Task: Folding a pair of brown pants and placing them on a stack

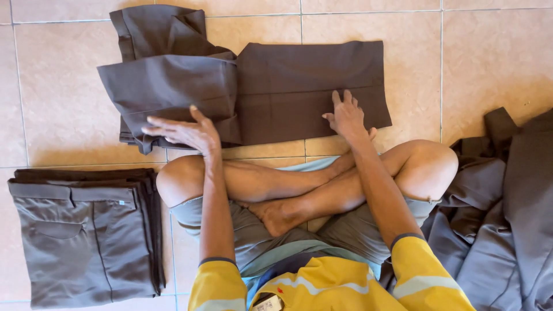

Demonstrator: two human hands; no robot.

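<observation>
Nearest the camera are the yellow sleeves [322, 285] of the person's shirt, with grey-banded cuffs, and below them crossed bare legs [299, 190] in grey shorts, seated on the pale tiled floor [495, 52].

To the person's left lies a neat stack of folded grey-brown trousers [86, 236], a back pocket showing on the top pair. To the right, a loose heap of grey garments [501, 219] spills against the right knee (unfolded, as far as one can see).

Beyond the knees, the left hand [187, 132] hovers palm down, fingers [158, 126] spread and stretched out towards the left, just over the near edge of the folded-over part of a dark brown pair of trousers [311, 86]; whether it touches the cloth cannot be told. The right hand [347, 118] rests flat on the near right portion of the same trousers, fingers [345, 99] slightly spread and pointing away from the body, pinching nothing.

These trousers lie on the floor straight ahead of the person, their right half smooth and flat, their left half doubled over in a bulging fold [170, 86] with a further part sticking out beyond it at the far left
</observation>
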